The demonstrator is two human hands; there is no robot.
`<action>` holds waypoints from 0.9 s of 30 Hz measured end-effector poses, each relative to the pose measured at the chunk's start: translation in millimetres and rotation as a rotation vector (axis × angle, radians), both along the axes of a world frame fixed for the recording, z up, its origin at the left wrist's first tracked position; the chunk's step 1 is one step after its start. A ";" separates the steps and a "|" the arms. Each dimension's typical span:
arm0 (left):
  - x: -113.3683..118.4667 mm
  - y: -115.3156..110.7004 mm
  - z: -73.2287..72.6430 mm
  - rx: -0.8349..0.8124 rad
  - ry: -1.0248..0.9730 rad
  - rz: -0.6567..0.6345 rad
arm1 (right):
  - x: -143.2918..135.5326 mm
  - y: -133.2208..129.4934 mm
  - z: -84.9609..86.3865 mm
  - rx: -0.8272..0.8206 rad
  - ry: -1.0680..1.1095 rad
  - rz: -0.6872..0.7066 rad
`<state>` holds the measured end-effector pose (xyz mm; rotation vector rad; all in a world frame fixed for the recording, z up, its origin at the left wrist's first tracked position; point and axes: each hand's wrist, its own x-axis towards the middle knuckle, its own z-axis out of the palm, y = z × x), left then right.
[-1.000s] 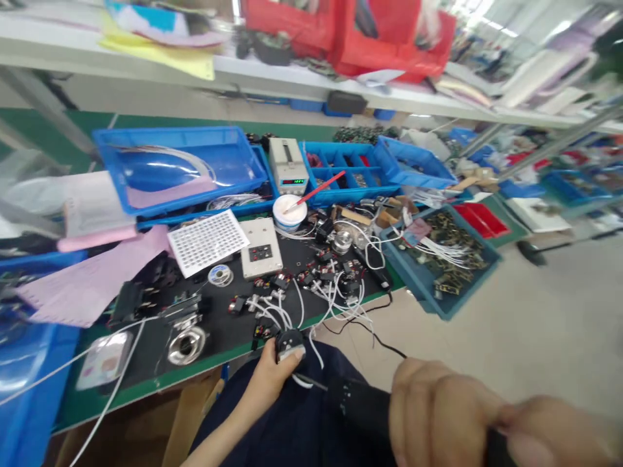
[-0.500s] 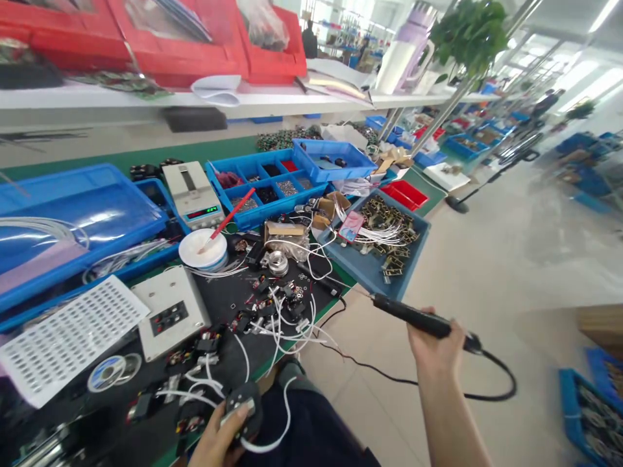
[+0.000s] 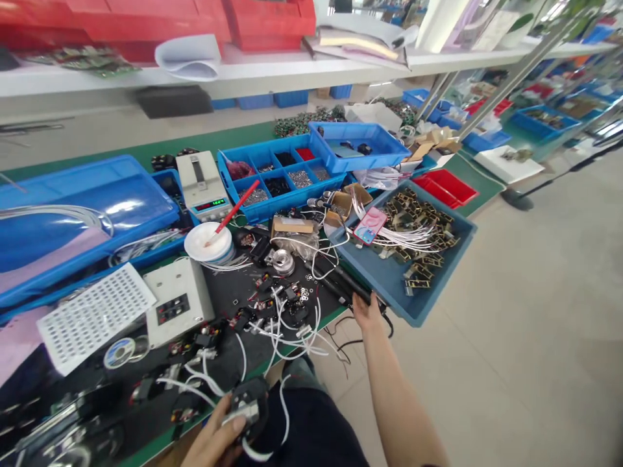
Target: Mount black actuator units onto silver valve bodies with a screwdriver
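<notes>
My left hand (image 3: 219, 431) is closed around a black motor-like part (image 3: 250, 399) with a metal piece on top and a white cable curling from it, just off the front edge of the bench. At the bench edge, my right hand (image 3: 367, 310) grips the rear end of a black corded electric screwdriver (image 3: 351, 282). Its tip points away among the items on the mat. A second similar black tool lies alongside it. Several small black assemblies with white cables (image 3: 277, 318) are spread on the black mat between my hands.
A grey-blue tray (image 3: 418, 314) of brass-coloured parts sits right of my right hand. Behind are a blue compartment box (image 3: 267, 211), a white tub (image 3: 207, 250) with a red-handled brush and a display unit (image 3: 202, 181). A control box (image 3: 180, 279) and a dotted sheet (image 3: 97, 318) stand left.
My right hand has carried the electric screwdriver from over the floor leftward to the bench, beside the tray. My left hand still holds the black part. The view has shifted.
</notes>
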<state>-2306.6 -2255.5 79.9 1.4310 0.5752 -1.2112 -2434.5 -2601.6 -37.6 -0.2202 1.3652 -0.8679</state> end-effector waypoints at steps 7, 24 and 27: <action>5.5 -46.8 20.5 -0.034 -0.464 -0.263 | -3.5 53.4 64.6 -0.223 0.165 0.574; 16.4 -22.3 -3.3 -0.042 -0.382 -0.200 | 48.0 171.0 143.4 -1.621 0.222 1.581; 12.1 -45.2 12.7 -0.117 -0.296 -0.099 | 42.8 166.9 144.8 -1.613 0.214 1.499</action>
